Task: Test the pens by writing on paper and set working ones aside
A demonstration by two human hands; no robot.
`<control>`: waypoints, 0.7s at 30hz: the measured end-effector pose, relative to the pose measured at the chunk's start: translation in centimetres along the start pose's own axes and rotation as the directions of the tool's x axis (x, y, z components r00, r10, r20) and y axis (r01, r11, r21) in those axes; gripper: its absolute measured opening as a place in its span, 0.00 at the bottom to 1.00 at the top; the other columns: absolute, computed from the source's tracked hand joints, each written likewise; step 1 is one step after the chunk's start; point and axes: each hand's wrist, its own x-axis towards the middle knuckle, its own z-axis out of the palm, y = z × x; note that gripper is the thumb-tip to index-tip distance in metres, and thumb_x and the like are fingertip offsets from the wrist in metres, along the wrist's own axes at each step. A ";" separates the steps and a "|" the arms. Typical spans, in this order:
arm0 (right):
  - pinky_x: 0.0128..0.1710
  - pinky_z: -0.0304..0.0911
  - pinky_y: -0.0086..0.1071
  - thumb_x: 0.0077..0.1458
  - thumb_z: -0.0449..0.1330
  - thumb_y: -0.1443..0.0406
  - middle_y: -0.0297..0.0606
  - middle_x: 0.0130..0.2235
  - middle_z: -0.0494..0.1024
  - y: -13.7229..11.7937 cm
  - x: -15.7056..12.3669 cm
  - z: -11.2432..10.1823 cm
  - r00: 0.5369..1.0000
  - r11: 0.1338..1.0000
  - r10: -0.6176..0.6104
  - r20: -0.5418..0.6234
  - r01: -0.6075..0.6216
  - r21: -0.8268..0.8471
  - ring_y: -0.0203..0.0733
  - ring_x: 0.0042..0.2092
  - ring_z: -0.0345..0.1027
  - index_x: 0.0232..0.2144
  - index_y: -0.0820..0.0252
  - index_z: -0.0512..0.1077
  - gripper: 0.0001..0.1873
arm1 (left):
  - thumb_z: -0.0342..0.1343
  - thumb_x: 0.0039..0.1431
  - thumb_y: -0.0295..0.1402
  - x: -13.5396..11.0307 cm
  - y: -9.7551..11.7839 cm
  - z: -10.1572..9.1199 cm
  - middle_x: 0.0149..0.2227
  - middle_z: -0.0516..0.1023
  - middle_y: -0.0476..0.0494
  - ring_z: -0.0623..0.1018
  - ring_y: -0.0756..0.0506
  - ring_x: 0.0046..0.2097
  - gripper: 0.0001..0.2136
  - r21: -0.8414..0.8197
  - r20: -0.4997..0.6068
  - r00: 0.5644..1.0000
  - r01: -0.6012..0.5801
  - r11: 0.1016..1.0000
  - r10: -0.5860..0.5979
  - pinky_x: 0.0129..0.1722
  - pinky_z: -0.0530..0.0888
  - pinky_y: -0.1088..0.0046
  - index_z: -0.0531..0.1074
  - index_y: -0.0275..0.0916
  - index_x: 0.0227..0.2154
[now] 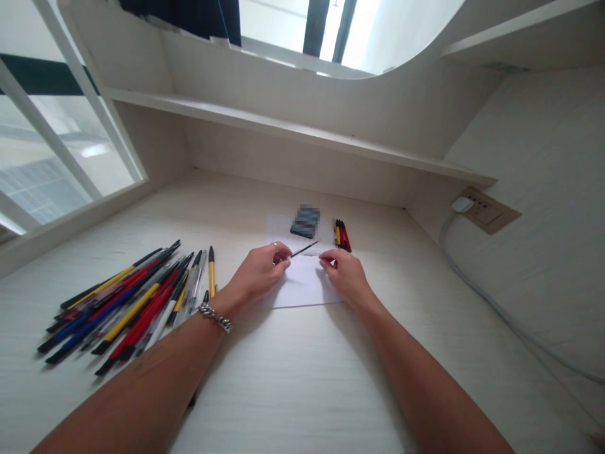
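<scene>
**Pinching a thin dark stick point(305, 249) over white paper point(302, 287)**

Got it in the left hand point(262, 268), above the worktop point(283, 378). Can't tell about a grip in the right hand point(347, 275), curled nearby. Seeing loads of pens point(149, 320) at left.

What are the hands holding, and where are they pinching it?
The left hand pinches a thin dark stick by its left end, between thumb and fingers. I can't tell whether the right hand holds anything.
</scene>
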 end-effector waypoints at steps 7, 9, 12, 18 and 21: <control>0.42 0.61 0.31 0.56 0.57 0.68 0.39 0.38 0.78 -0.2 1.2 1.5 0.998 0.984 0.013 0.064 -0.002 -0.178 0.40 0.38 0.70 0.37 0.54 0.79 0.11 | 0.53 0.58 0.34 -0.1 0.0 0.0 0.36 0.80 0.43 0.78 0.45 0.38 0.08 0.008 0.007 1.000 -0.016 1.000 0.016 0.40 0.74 0.69 0.74 0.40 0.38; 0.41 0.61 0.32 0.56 0.57 0.67 0.39 0.38 0.77 -0.3 1.4 1.6 0.998 0.981 0.007 0.056 0.004 -0.195 0.41 0.38 0.70 0.37 0.54 0.80 0.11 | 0.53 0.58 0.34 -0.2 0.0 0.0 0.36 0.80 0.43 0.78 0.45 0.38 0.09 0.006 0.012 1.000 -0.017 1.000 0.017 0.40 0.74 0.69 0.74 0.39 0.39; 0.40 0.61 0.32 0.55 0.58 0.67 0.40 0.37 0.78 -0.3 1.8 1.6 0.999 0.980 -0.011 0.042 0.019 -0.198 0.41 0.38 0.70 0.36 0.53 0.80 0.11 | 0.53 0.58 0.34 -0.1 0.0 -0.1 0.35 0.80 0.43 0.78 0.45 0.37 0.09 0.003 0.009 1.000 -0.024 1.000 0.024 0.40 0.74 0.69 0.74 0.39 0.39; 0.38 0.61 0.31 0.54 0.59 0.66 0.40 0.37 0.78 -0.3 2.4 2.2 0.999 0.975 -0.018 0.048 0.028 -0.222 0.42 0.37 0.70 0.35 0.54 0.80 0.09 | 0.54 0.57 0.33 -0.1 -0.2 0.0 0.35 0.80 0.44 0.78 0.45 0.37 0.08 -0.006 0.007 1.000 -0.029 1.000 0.029 0.40 0.73 0.69 0.74 0.39 0.38; 0.38 0.61 0.31 0.54 0.60 0.65 0.41 0.37 0.79 -0.3 2.8 2.4 0.997 0.975 -0.013 0.071 0.028 -0.221 0.42 0.38 0.71 0.34 0.55 0.80 0.08 | 0.53 0.57 0.33 -0.1 -0.2 0.0 0.35 0.80 0.44 0.78 0.46 0.37 0.08 -0.013 0.009 0.999 -0.034 0.999 0.034 0.40 0.73 0.70 0.74 0.39 0.38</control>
